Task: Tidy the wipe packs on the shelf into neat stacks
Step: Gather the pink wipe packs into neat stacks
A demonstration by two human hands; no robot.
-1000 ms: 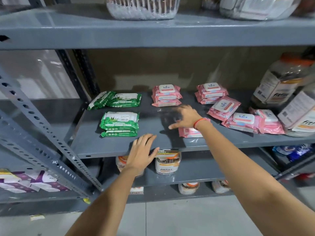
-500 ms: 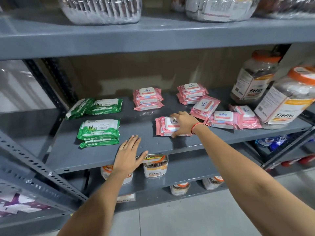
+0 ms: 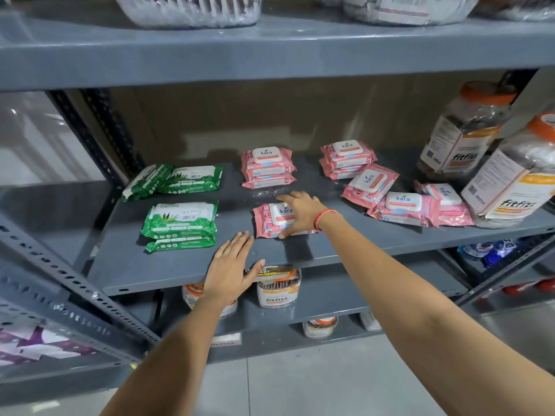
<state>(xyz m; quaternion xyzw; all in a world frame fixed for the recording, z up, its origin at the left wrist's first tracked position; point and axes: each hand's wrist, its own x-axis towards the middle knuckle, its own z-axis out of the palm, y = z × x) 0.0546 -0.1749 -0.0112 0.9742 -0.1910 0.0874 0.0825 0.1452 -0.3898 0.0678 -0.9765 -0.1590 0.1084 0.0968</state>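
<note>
On the grey shelf (image 3: 180, 271), my right hand (image 3: 300, 214) lies over a single pink wipe pack (image 3: 265, 219) near the front middle, fingers spread on top and thumb at its front edge. My left hand (image 3: 232, 270) rests flat and open on the shelf's front edge, holding nothing. Behind are two neat pink stacks (image 3: 267, 168) (image 3: 347, 159). Three loose pink packs (image 3: 371, 184) (image 3: 404, 208) (image 3: 450, 205) lie askew at the right. A green stack (image 3: 180, 225) sits front left, with two more green packs (image 3: 192, 180) (image 3: 147, 181) behind it, one tilted.
Two big orange-lidded jars (image 3: 465, 130) (image 3: 516, 175) stand at the shelf's right end, touching the loose pink packs. The upper shelf (image 3: 270, 52) hangs low overhead. A slanted perforated brace (image 3: 60, 265) crosses at the left. Smaller jars (image 3: 279, 291) stand on the shelf below.
My right hand has drawn the single pink pack leftward and a little forward to the front middle. My left hand has stayed on the shelf's edge.
</note>
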